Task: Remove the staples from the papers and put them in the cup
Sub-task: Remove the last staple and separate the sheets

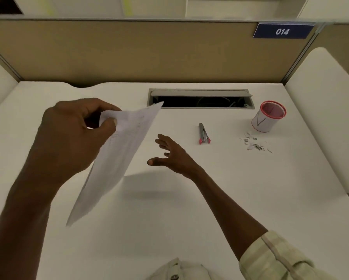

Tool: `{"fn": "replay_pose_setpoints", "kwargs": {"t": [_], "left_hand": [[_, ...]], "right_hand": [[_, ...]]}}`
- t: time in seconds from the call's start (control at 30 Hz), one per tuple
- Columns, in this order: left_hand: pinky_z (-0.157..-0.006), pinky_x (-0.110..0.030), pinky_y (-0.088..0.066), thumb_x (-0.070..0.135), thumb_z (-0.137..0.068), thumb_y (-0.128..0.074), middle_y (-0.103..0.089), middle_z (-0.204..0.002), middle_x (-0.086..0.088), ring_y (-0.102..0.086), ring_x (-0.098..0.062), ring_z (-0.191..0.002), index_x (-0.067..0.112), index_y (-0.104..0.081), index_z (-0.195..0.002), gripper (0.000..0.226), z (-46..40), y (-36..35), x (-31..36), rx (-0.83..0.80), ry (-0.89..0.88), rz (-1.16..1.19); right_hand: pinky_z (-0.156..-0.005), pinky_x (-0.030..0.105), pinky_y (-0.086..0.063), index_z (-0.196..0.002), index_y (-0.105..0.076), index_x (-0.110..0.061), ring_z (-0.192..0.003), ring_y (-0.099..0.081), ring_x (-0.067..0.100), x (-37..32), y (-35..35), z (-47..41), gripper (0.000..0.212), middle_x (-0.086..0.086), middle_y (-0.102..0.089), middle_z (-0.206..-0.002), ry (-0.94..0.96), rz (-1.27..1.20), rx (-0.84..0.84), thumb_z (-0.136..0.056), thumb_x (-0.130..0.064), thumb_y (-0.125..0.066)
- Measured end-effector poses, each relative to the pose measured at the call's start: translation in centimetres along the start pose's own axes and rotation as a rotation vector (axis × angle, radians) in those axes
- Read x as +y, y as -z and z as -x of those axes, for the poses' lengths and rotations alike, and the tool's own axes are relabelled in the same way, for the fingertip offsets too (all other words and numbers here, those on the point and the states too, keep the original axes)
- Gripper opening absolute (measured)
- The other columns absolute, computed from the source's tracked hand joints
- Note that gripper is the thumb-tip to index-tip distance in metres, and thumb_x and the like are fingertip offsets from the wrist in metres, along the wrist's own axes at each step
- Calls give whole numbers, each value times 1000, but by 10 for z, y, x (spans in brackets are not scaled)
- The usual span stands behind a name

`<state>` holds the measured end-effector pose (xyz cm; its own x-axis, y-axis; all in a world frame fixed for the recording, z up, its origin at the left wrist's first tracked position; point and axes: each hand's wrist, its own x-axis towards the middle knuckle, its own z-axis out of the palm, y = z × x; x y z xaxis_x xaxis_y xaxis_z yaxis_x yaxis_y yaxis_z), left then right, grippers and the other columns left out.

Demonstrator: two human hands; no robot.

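Note:
My left hand (72, 136) pinches the upper edge of the white papers (117, 158), which hang tilted and blurred above the desk's left half. My right hand (172, 154) hovers over the desk with fingers spread, holding nothing, to the right of the papers. A small metal staple remover with red tips (203, 133) lies on the desk beyond my right hand. The white cup with a red rim (267, 117) stands upright at the far right. Several loose staples and paper scraps (254, 142) lie on the desk just in front of the cup.
The white desk (189, 209) is boxed in by beige partition walls. An open cable slot (199, 99) with a raised grey flap sits at the back centre. A blue sign reading 014 (282, 31) hangs on the back partition. A curved white side panel (327, 110) stands at right.

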<state>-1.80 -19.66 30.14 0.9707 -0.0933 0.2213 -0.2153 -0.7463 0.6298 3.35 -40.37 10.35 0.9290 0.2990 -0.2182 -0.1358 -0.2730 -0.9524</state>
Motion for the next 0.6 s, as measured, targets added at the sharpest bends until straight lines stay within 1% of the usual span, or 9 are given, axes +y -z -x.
{"fn": "replay_pose_setpoints", "kwargs": {"t": [0.03, 0.1, 0.17, 0.2, 0.27, 0.33, 0.43, 0.5, 0.6], "left_hand": [[-68, -23, -53, 54, -84, -54, -67, -83, 21, -64, -4, -79, 46, -64, -95, 17, 0, 9, -2, -2, -30, 23], [-74, -36, -57, 62, -81, -56, -69, -91, 22, -66, -9, -85, 49, -65, -97, 23, 0, 25, -8, 28, -90, 105], [-80, -53, -55, 65, -79, -62, -72, -93, 15, -68, -24, -90, 46, -67, -99, 28, -2, 40, -15, 71, -131, 233], [-82, -57, -54, 66, -78, -63, -72, -95, 11, -68, -29, -92, 44, -67, -101, 32, -4, 44, -19, 85, -137, 275], [-85, -53, -54, 64, -79, -63, -72, -102, 4, -69, -29, -96, 39, -68, -104, 35, -9, 51, -27, 127, -130, 332], [-86, -46, -56, 55, -80, -67, -73, -104, 1, -71, -23, -94, 35, -69, -104, 31, -16, 51, -36, 234, -82, 392], [-81, -34, -58, 31, -83, -72, -74, -95, 3, -73, -15, -86, 26, -71, -106, 23, -28, 40, -48, 368, 7, 449], [-78, -29, -59, 18, -82, -76, -74, -90, 7, -72, -11, -82, 17, -71, -108, 26, -37, 31, -58, 378, 94, 560], [-83, -31, -58, 16, -84, -74, -75, -94, -7, -72, -16, -87, 7, -72, -105, 23, -44, 10, -79, 238, 324, 782]], "right_hand": [[-111, 34, -37, -149, -30, -24, -137, -39, 8, -7, 0, 2, 97, -6, -42, -151, 22, -39, -7, -70, -35, -86], [-111, 38, -39, -142, -39, -24, -133, -46, 9, -21, 1, 5, 84, -7, -51, -143, 90, -110, -7, -73, -32, -85], [-106, 43, -46, -134, -52, -20, -123, -57, 14, -35, 5, 10, 65, -4, -62, -131, 150, -197, 9, -76, -27, -82], [-103, 46, -48, -130, -57, -18, -119, -61, 18, -40, 8, 13, 58, -2, -66, -127, 165, -238, 30, -77, -26, -81], [-100, 50, -50, -123, -64, -14, -114, -65, 23, -49, 11, 20, 49, 3, -69, -122, 188, -289, 94, -78, -27, -80], [-95, 49, -53, -118, -67, -11, -108, -67, 24, -55, 12, 29, 41, 4, -71, -117, 204, -304, 170, -81, -26, -77], [-79, 29, -59, -118, -64, -12, -98, -70, 12, -61, 8, 46, 40, -3, -71, -112, 193, -206, 301, -82, -25, -76], [-74, 22, -58, -118, -61, -17, -95, -69, 8, -60, 3, 55, 43, -7, -71, -111, 176, -165, 348, -80, -28, -77], [-77, 27, -59, -116, -63, -19, -94, -71, 11, -51, -4, 67, 41, -5, -73, -109, 113, -196, 373, -79, -27, -79]]}}
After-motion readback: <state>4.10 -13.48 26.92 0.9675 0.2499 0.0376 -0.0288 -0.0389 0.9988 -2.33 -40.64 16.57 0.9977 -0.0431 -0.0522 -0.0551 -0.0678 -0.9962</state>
